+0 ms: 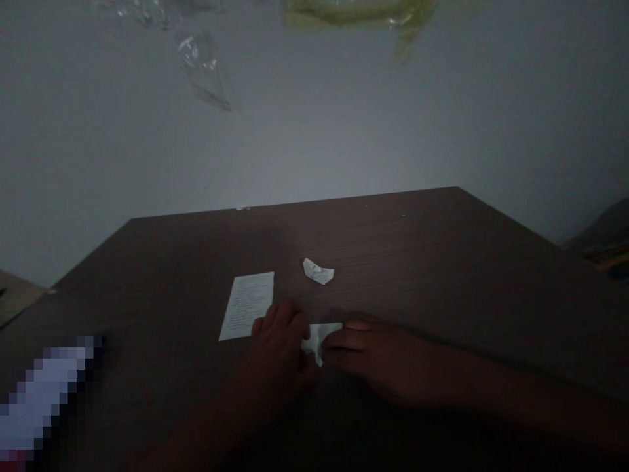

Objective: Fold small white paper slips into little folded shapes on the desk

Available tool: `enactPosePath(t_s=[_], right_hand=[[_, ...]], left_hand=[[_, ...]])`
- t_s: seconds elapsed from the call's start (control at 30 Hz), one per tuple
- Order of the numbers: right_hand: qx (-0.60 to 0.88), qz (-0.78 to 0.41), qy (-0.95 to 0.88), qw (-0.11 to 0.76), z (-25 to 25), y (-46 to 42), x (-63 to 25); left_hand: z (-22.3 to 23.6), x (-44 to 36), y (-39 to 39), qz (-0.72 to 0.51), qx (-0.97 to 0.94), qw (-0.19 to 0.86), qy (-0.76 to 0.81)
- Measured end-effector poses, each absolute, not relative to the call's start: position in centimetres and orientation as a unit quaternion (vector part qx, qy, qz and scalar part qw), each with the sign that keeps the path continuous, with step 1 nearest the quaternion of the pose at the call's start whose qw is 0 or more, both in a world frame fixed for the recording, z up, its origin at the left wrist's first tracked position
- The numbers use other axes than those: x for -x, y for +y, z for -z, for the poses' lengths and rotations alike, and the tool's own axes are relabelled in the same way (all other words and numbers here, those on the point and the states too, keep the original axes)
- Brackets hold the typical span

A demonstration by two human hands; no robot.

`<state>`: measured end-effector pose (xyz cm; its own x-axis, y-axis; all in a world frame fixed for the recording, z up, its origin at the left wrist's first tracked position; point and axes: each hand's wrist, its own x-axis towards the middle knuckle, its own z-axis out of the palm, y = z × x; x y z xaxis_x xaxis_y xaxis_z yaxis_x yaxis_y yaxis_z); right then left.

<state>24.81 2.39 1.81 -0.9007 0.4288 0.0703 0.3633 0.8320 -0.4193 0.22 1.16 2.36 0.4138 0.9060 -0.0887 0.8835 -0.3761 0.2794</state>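
- Head view, looking forward and down at a dark wood-grain table (393, 262) with fine horizontal lines.
- A small white paper scrap (322, 335), creased and irregular, is held just above the table's near part, between both hands.
- The left hand (278, 347) is curled inward, apparently holding the scrap's left side.
- The right hand (383, 359) is closed to a narrow pinch on the scrap's right side.
- Paper this thin is best held near its edge with light, even pressure, so that tearing is avoided.
- A flat printed paper sheet (247, 305), smooth and rectangular, lies just beyond the left hand.
- A crumpled paper piece (318, 271), folded to a rough boat shape, lies farther out.
- A pixelated blur (44, 406) covers the lower left; what lies beneath cannot be told.
- Clear crinkled plastic (201, 65) and greenish plastic (354, 13) are seen at the top, before a smooth grey wall (314, 144).
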Motion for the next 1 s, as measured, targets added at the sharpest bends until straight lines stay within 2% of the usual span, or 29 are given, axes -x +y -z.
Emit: enactPosePath(t_s=[0.2,0.53,0.73,1.0], right_hand=[[0.205,-0.22,-0.95,0.09,-1.5,2.4,-24.8],[0.203,-0.207,-0.95,0.114,-1.3,2.5,-25.2],[0.206,-0.211,-0.947,0.128,-1.3,2.5,-25.1],[0.202,-0.212,-0.949,0.115,-2.0,2.4,-24.7]], left_hand=[[-2.5,-1.0,0.2,-0.039,-0.83,0.168,0.531],[-2.2,1.9,3.7,-0.034,-0.804,0.086,0.588],[-1.9,1.4,2.9,-0.063,-0.822,0.067,0.562],[-2.1,-0.8,0.3,-0.066,-0.85,0.117,0.509]])
